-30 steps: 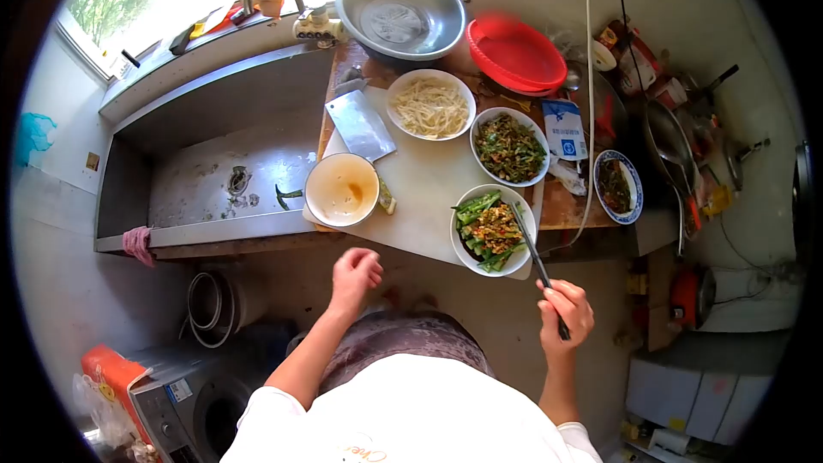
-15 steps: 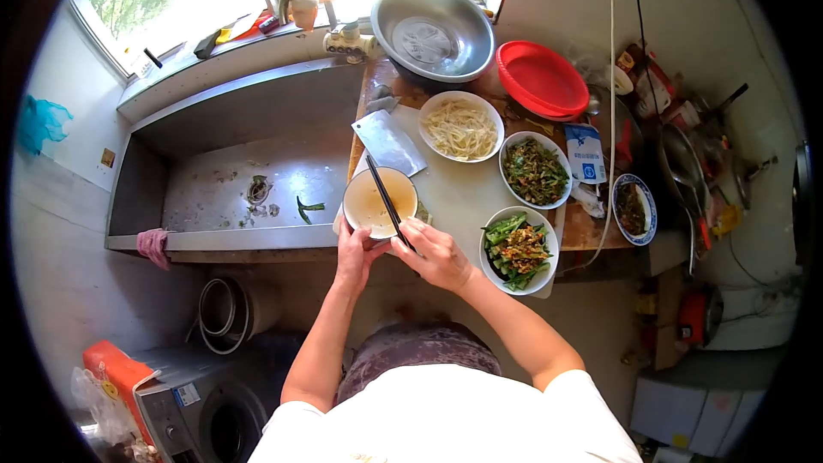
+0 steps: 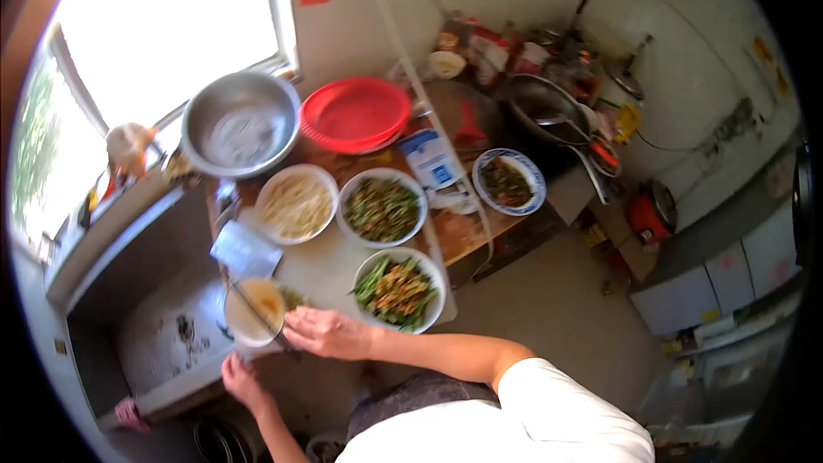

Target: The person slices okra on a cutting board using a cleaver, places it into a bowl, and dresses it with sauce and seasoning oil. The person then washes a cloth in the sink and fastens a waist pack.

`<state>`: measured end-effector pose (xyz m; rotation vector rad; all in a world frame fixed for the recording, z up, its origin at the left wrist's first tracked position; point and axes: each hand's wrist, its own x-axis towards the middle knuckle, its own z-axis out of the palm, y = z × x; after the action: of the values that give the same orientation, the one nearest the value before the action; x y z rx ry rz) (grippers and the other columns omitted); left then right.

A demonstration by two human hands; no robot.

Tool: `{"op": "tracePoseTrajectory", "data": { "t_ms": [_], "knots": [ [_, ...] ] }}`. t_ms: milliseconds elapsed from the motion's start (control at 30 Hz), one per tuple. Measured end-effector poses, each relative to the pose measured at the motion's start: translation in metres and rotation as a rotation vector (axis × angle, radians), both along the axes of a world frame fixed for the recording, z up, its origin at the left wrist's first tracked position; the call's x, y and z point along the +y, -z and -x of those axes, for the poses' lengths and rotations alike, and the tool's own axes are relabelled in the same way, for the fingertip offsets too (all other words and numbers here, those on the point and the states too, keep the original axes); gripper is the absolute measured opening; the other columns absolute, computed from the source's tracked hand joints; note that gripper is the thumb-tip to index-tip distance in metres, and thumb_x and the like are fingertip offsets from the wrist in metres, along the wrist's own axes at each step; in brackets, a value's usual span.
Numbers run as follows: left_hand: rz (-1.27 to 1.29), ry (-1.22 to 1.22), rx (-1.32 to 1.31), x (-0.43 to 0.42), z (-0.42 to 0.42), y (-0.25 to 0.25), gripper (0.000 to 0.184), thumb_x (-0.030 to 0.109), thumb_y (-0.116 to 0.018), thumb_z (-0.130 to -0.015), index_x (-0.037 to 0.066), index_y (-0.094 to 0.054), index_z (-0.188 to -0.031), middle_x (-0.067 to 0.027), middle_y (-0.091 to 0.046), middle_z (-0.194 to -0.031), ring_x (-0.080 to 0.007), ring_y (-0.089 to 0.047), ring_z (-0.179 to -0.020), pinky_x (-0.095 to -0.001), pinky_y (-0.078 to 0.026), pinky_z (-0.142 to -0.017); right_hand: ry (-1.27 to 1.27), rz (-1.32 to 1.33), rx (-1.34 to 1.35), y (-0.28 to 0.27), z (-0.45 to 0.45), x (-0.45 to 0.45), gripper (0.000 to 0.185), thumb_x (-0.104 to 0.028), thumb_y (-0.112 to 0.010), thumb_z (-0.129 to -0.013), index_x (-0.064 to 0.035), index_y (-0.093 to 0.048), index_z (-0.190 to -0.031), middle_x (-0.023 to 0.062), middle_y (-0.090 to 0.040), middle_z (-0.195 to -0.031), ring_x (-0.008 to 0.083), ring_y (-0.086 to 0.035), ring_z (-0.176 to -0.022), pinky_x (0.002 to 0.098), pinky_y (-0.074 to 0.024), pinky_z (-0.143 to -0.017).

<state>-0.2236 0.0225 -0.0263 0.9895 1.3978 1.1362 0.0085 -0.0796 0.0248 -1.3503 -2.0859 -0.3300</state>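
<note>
Dark chopsticks [image 3: 249, 304] lie slantwise across the top of a white bowl [image 3: 254, 336] with some yellowish residue inside. My right hand [image 3: 324, 333] is at the bowl's right rim, its fingers closed around the chopsticks' near end. Below the bowl, my left hand [image 3: 243, 379] is apart from it, blurred, with its fingers bent; what it holds, if anything, is unclear. A cleaver [image 3: 246, 249] lies behind the bowl on the white board [image 3: 321, 273]. To the right is a bowl of green vegetables with chopped topping [image 3: 397, 293].
Behind stand a bowl of pale shreds [image 3: 297, 204], a bowl of chopped greens [image 3: 382, 208], a metal basin [image 3: 241, 125] and red baskets [image 3: 357, 113]. A blue-rimmed plate [image 3: 509, 182] and a wok [image 3: 549, 110] are at the right. The sink [image 3: 163, 309] lies left.
The view has swung to the right. My right hand came over to the white bowl with the chopsticks. My left hand, on the bowl half a second ago, has come away from it.
</note>
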Motion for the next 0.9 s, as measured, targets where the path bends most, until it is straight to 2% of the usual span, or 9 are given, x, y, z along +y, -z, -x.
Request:
{"op": "tracePoseTrajectory", "data": {
  "t_ms": [33,100,200,233,333,533,633,733,900],
  "knots": [
    [-0.065,0.003,0.054,0.002,0.009,0.001,0.009,0.015,-0.056,-0.095,0.006,-0.058,-0.093,0.0046,-0.05,-0.077,-0.003,-0.04,-0.063,-0.0176,-0.033,-0.054,0.017,-0.001,0.017,0.001,-0.018,-0.015,0.034,-0.009,-0.058,-0.077,0.0048,-0.061,-0.108,0.0228,-0.061,-0.114,0.0328,-0.062,-0.106,0.0383,-0.0501,-0.094],
    [-0.244,0.026,0.066,-0.006,-0.003,-0.011,0.024,0.014,-0.055,-0.097,0.011,-0.045,-0.075,0.0082,-0.036,-0.068,-0.0016,-0.032,-0.059,-0.0176,-0.026,-0.053,0.05,0.047,0.068,-0.008,-0.06,-0.053,0.036,-0.009,-0.058,-0.077,0.0043,-0.06,-0.11,0.023,-0.06,-0.116,0.0326,-0.062,-0.105,0.0387,-0.05,-0.093],
    [-0.374,0.208,0.089,-0.035,-0.059,-0.04,0.031,0.008,-0.056,-0.095,0.012,-0.039,-0.07,0.0081,-0.03,-0.065,-0.0018,-0.027,-0.06,-0.0215,-0.023,-0.052,0.142,0.168,0.212,-0.012,-0.125,-0.12,0.03,-0.007,-0.057,-0.078,0.0045,-0.061,-0.106,0.0236,-0.06,-0.117,0.0329,-0.062,-0.105,0.039,-0.0505,-0.091],
    [-0.404,0.282,0.158,-0.051,-0.086,-0.05,0.031,0.007,-0.057,-0.093,0.011,-0.038,-0.069,0.0081,-0.03,-0.065,-0.0021,-0.027,-0.06,-0.022,-0.022,-0.052,0.205,0.052,0.201,-0.014,-0.152,-0.144,0.025,-0.005,-0.061,-0.072,0.0043,-0.062,-0.094,0.0183,-0.062,-0.101,0.028,-0.064,-0.09,0.0358,-0.0524,-0.081],
    [-0.468,0.435,0.285,-0.111,-0.187,-0.083,0.032,0.001,-0.057,-0.089,0.008,-0.036,-0.066,0.0077,-0.028,-0.064,-0.0036,-0.025,-0.058,-0.0237,-0.022,-0.051,0.241,0.155,0.266,-0.028,-0.225,-0.216,0.023,-0.003,-0.06,-0.071,0.0032,-0.062,-0.093,0.0169,-0.062,-0.098,0.029,-0.063,-0.088,0.0364,-0.0524,-0.078],
    [-0.362,0.839,0.243,-0.18,-0.347,-0.072,0.012,-0.009,-0.062,-0.081,0.0,-0.056,-0.076,-0.0003,-0.052,-0.074,-0.005,-0.048,-0.063,-0.0209,-0.04,-0.053,0.395,0.204,0.334,-0.065,-0.357,-0.323,0.02,-0.001,-0.061,-0.073,0.0006,-0.065,-0.093,0.0117,-0.062,-0.085,0.0262,-0.065,-0.078,0.0362,-0.0523,-0.069],
    [-0.404,1.02,0.422,-0.209,-0.398,-0.112,0.013,-0.009,-0.063,-0.08,0.0,-0.062,-0.088,-0.0017,-0.055,-0.075,-0.0067,-0.051,-0.062,-0.0229,-0.043,-0.055,0.403,0.221,0.348,-0.076,-0.395,-0.344,0.019,-0.001,-0.061,-0.074,-0.0004,-0.066,-0.092,0.0102,-0.062,-0.082,0.0256,-0.064,-0.074,0.0358,-0.0525,-0.066],
    [-0.379,0.982,0.389,-0.203,-0.434,-0.108,0.009,-0.005,-0.061,-0.083,-0.001,-0.064,-0.091,-0.0031,-0.061,-0.069,-0.0074,-0.053,-0.059,-0.0234,-0.043,-0.054,0.447,0.136,0.34,-0.083,-0.419,-0.358,0.018,-0.001,-0.063,-0.074,-0.0038,-0.067,-0.092,0.0081,-0.062,-0.08,0.0249,-0.064,-0.07,0.0343,-0.0523,-0.062],
    [-0.399,1.04,0.318,-0.188,-0.498,-0.103,0.006,0.003,-0.065,-0.085,-0.002,-0.065,-0.088,-0.0051,-0.062,-0.067,-0.0078,-0.052,-0.058,-0.0242,-0.044,-0.055,0.837,0.056,0.27,-0.106,-0.452,-0.391,0.018,0.003,-0.067,-0.072,-0.0065,-0.068,-0.087,0.0074,-0.065,-0.08,0.0238,-0.065,-0.066,0.0339,-0.0525,-0.058]
  ]
}}
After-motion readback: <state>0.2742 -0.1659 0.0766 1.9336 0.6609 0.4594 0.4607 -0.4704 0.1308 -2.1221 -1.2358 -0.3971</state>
